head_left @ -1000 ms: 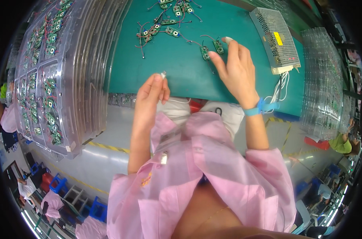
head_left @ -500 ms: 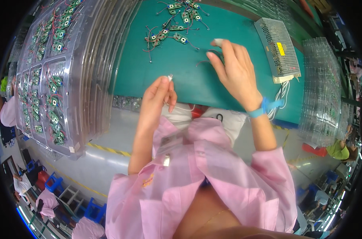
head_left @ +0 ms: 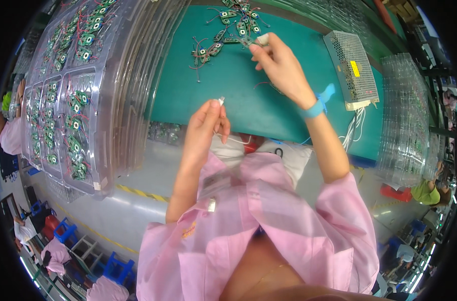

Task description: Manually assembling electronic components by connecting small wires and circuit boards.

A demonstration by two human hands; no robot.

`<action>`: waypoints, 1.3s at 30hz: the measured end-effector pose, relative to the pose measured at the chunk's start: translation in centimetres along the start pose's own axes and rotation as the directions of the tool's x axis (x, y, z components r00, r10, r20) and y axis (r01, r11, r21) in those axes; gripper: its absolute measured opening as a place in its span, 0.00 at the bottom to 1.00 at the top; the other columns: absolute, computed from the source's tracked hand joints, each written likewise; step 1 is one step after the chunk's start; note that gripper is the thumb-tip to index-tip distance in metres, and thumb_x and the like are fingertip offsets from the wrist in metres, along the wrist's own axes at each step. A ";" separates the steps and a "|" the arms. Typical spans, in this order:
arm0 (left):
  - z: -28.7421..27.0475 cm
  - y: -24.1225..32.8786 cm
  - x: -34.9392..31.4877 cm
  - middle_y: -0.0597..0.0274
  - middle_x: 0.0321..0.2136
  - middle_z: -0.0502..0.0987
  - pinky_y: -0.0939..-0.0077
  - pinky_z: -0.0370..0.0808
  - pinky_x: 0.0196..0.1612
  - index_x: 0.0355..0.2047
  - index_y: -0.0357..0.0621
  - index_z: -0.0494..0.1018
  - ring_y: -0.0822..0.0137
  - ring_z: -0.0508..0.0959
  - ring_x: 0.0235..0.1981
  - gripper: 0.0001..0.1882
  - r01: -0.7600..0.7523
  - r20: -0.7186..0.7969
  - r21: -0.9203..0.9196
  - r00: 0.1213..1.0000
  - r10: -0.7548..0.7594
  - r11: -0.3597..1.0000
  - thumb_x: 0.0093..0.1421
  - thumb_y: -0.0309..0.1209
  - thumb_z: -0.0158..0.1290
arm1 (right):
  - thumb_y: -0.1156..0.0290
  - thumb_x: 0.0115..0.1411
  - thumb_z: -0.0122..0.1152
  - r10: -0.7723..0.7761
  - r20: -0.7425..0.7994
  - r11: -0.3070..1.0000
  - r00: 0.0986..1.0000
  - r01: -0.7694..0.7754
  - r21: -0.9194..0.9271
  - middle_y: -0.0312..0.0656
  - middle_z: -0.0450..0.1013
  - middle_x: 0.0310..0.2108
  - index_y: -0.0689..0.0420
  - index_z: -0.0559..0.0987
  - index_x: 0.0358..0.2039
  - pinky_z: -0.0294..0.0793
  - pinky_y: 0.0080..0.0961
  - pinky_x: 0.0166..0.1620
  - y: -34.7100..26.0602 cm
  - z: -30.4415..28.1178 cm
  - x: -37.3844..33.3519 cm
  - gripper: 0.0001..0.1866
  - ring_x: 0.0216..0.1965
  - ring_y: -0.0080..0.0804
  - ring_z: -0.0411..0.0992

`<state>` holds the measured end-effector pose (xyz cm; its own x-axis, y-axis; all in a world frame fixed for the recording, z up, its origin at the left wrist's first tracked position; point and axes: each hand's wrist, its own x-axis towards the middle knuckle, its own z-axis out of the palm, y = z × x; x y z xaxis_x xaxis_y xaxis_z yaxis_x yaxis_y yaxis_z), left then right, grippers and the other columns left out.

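My left hand (head_left: 204,120) pinches a small white cable plug (head_left: 221,101) between thumb and fingertips, held over the near edge of the green mat. Its white cable (head_left: 233,140) hangs down behind the fingers toward my lap. My right hand (head_left: 281,65), with a white cover on one fingertip and a blue strap at the wrist, reaches to the near side of a loose pile of green circuit boards (head_left: 241,21). Thumb and index finger close on a circuit board (head_left: 245,41) there, partly hidden and blurred. Another circuit board (head_left: 277,89) lies mostly hidden beneath my right wrist.
Stacked clear plastic trays (head_left: 95,120) with boards in their compartments rise at the left. A perforated metal power supply box (head_left: 351,67) with white cables stands on the right of the green mat (head_left: 188,100). More clear trays (head_left: 402,120) are stacked beyond it.
My right hand has moved away and left from above the single board to the pile, closing on a board there. My left hand keeps the plug, almost unmoved.
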<state>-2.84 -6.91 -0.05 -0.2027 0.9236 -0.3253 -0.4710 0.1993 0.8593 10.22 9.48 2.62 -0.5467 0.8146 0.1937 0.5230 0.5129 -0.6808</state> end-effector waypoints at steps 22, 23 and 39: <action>4.3 2.8 -1.3 0.70 0.18 0.61 0.87 0.53 0.23 0.25 0.45 0.64 0.79 0.55 0.18 0.14 -0.095 0.235 0.164 0.970 0.054 0.982 0.67 0.36 0.39 | 0.66 0.64 0.49 -0.033 0.497 -0.238 0.867 -0.490 0.838 0.37 0.69 0.22 0.58 0.72 0.35 0.56 0.12 0.21 -2.0 -2.2 -9.9 0.09 0.18 0.19 0.61; 4.4 2.8 -1.4 0.70 0.18 0.61 0.87 0.53 0.23 0.25 0.45 0.64 0.79 0.55 0.18 0.14 -0.091 0.230 0.164 0.972 0.052 0.982 0.67 0.36 0.39 | 0.66 0.64 0.49 -0.034 0.502 -0.241 0.864 -0.494 0.835 0.37 0.69 0.22 0.58 0.72 0.35 0.56 0.12 0.21 -2.1 -2.2 -10.2 0.09 0.18 0.19 0.61; 3.7 2.4 -1.9 0.71 0.16 0.57 0.84 0.52 0.23 0.26 0.43 0.63 0.77 0.54 0.18 0.11 0.182 0.403 -0.159 0.909 -0.105 0.970 0.64 0.32 0.38 | 0.63 0.66 0.47 -0.026 0.418 0.183 0.908 -0.407 0.895 0.30 0.64 0.21 0.56 0.72 0.39 0.56 0.11 0.22 -2.4 -1.7 -11.4 0.10 0.20 0.16 0.58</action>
<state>-0.40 -7.00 4.16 0.2113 0.9509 -0.2263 -0.6302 0.3096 0.7121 16.35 -0.60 3.25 -0.7834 0.6132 -0.1015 -0.2671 -0.4797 -0.8358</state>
